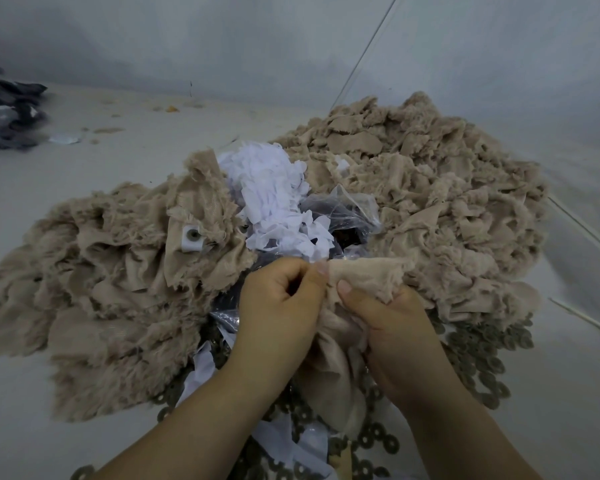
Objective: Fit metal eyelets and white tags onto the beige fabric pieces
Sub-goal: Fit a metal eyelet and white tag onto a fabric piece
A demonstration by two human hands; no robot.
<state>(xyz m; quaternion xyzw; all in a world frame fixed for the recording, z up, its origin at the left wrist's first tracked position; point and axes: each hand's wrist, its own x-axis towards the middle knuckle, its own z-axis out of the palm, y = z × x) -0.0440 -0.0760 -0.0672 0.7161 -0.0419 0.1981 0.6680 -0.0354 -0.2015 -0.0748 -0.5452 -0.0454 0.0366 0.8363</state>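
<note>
Fabric piece in work: one beige fabric piece [361, 282] is held up between both hands, just in front of the white tags and above the eyelets, probably so that its edge can be reached from both sides.
Left hand: the left hand [281, 303] is curled, its fingertips pinching the left edge of the piece; whether an eyelet or tag is held there cannot be told.
Right hand: the right hand [388, 327] is closed round the piece, thumb pressed on top, apparently to keep the cloth taut.
Finished pile: a heap at left [101, 289] shows a white tag with a metal eyelet [192, 237], so done pieces seem to be set apart there.
Unfinished pile: a larger heap at right [430, 185] is kept near the right hand.
White tags: a loose heap [274, 195] is kept between the piles.
Eyelets: metal rings [478, 358] are spread on the surface near the wrists.
</note>
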